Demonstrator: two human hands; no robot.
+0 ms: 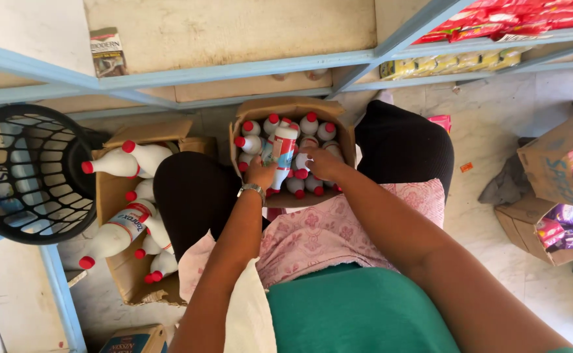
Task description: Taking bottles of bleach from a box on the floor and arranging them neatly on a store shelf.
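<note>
A cardboard box sits on the floor between my knees, packed with several white bottles with red caps. My left hand grips one such bottle, which stands taller than the rest, by its lower part. A watch is on that wrist. My right hand rests on the bottles at the box's near right, its fingers touching the cap of one bottle.
A second open box at the left holds more white red-capped bottles lying down. A black plastic basket stands far left. Blue metal shelving runs ahead with packets on it. Boxes of purple packets sit at the right.
</note>
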